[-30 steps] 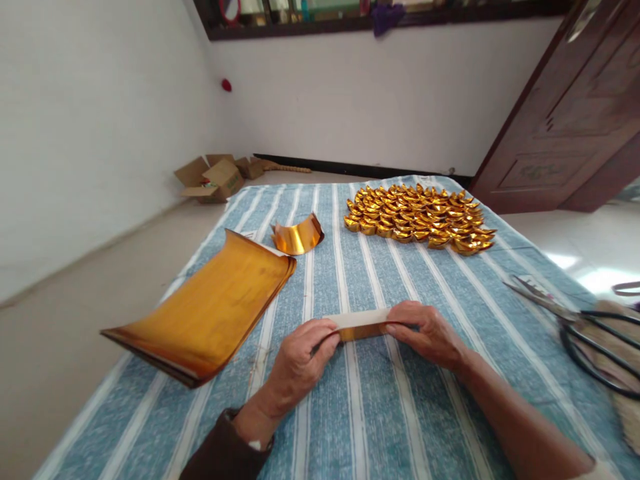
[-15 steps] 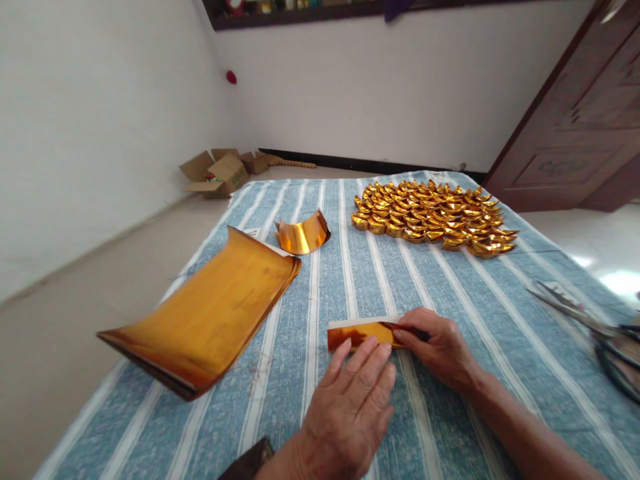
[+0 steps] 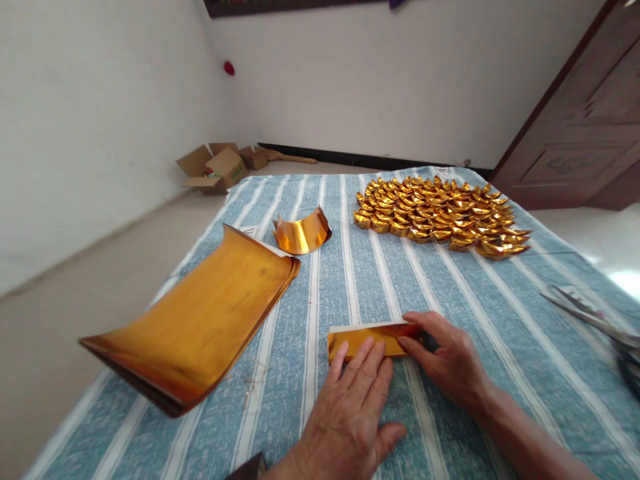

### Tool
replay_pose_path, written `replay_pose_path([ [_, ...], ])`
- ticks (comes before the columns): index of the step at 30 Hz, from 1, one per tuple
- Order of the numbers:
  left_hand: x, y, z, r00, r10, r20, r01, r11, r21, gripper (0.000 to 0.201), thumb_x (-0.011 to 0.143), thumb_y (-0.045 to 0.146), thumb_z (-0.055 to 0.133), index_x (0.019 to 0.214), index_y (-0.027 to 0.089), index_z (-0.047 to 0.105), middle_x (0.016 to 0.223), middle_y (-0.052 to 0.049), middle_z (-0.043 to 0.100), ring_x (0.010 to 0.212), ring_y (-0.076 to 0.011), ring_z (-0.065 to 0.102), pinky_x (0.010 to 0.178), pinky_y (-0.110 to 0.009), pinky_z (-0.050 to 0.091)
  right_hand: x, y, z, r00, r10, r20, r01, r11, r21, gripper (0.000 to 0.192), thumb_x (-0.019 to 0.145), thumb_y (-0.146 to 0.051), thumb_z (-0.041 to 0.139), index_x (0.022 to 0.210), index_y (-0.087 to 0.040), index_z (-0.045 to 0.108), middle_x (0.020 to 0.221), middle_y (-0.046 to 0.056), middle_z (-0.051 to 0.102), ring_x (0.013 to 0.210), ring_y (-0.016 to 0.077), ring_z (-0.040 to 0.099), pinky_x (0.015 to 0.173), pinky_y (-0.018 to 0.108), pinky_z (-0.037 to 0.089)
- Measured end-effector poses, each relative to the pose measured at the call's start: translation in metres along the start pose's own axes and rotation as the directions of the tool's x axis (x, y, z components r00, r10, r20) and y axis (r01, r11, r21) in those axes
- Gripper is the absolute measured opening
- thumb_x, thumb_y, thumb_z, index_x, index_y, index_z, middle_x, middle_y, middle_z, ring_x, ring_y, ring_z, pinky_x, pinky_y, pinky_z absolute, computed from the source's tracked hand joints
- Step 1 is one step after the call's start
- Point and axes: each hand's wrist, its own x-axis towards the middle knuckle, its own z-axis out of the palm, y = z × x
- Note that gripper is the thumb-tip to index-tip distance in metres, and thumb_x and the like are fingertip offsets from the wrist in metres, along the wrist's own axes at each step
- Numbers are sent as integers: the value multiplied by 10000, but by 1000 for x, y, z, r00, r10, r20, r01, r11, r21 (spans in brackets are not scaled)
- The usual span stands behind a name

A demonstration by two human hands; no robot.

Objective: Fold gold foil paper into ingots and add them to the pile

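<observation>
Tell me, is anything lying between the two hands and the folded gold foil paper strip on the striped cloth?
Nothing visible. The left hand lies flat with fingertips on the folded gold foil paper strip; the right hand pinches its right end.

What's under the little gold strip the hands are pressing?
The gold strip lies flat on the striped blue cloth. Left hand and right hand cover part; nothing else shows beneath.
</observation>
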Motion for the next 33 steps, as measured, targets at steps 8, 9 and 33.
replay_pose_path([
  [8,0,-5,3,1000,-13,15,14,998,-53,665,869,442,613,1390,71,432,1418,-209,494,1339,-361,429,1040,-582,405,4,-8,-4,990,-97,102,104,992,-66,109,877,-165,563,923,-232,637,802,38,649,806,205,607,731,374,528],
  [9,-1,-6,6,1000,-15,14,16,998,-54,672,869,441,608,1402,78,419,1425,-207,487,1346,-359,419,1050,-581,393,4,-8,-4,990,-106,91,113,990,-79,108,878,-162,563,926,-228,634,813,43,649,826,209,605,752,384,528],
  [33,-13,-14,37,999,-6,37,7,1000,-19,829,831,581,549,1454,80,333,1525,-182,349,1413,-384,280,1078,-625,322,1,-2,0,978,-201,56,209,948,-240,94,886,-124,566,891,-155,654,981,97,639,1051,236,556,912,420,515],
])
